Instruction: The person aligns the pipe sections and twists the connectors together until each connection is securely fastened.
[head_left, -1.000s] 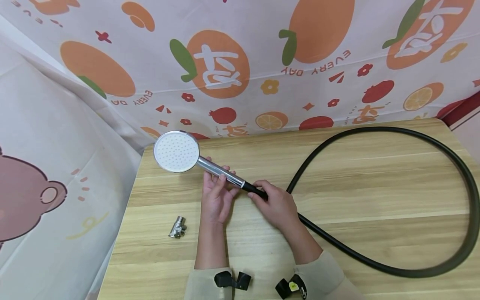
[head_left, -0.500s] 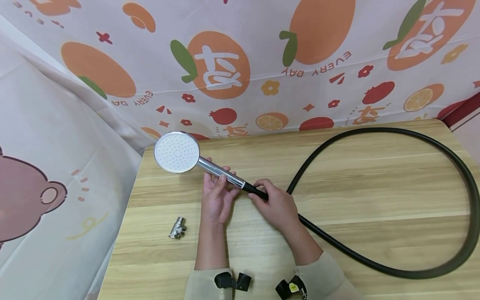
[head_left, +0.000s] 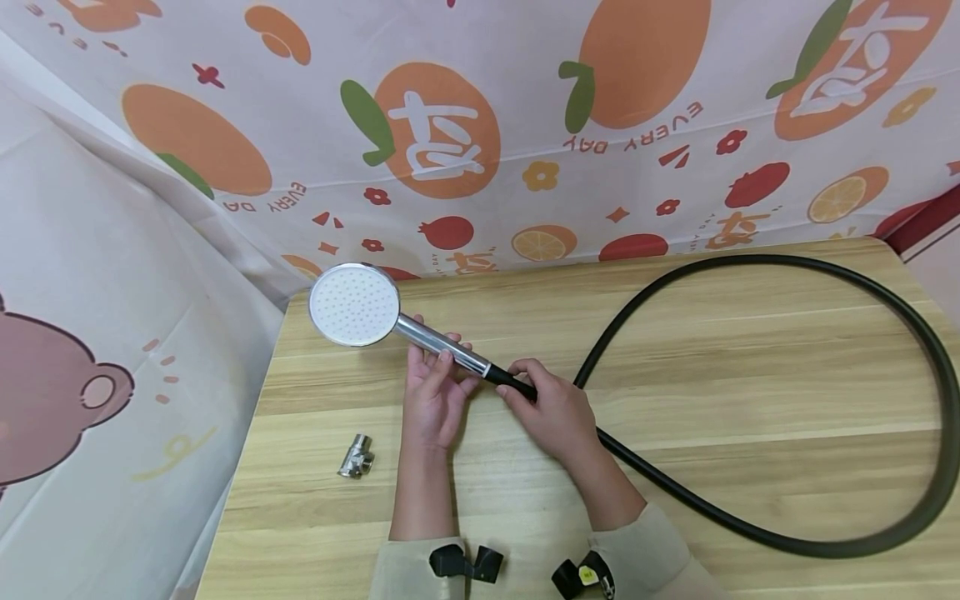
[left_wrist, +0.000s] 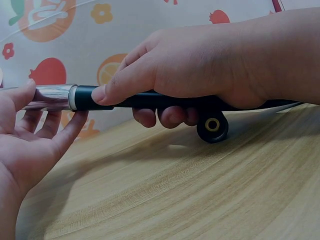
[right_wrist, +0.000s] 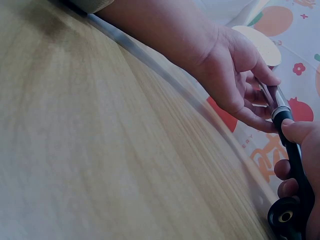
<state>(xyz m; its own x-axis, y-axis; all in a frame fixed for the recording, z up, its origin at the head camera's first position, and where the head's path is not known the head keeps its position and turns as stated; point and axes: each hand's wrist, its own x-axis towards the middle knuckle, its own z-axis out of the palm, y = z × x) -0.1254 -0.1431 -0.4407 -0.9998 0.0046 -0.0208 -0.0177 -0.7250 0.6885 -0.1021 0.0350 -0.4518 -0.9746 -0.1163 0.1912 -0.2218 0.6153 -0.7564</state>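
A chrome shower head with a round white spray face is held above the table, its handle slanting down to the right. My left hand holds the chrome handle from below, thumb on top. My right hand grips the black connector where the black hose meets the handle. In the left wrist view, the right fingers curl under the hose, and a round black hose end with a brass-coloured ring hangs beside them. The right wrist view shows both hands at the joint.
A small chrome angle valve lies on the wooden table, left of my left forearm. The hose makes a wide loop over the table's right side. A fruit-print cloth hangs behind the table, and a pale cloth hangs at left.
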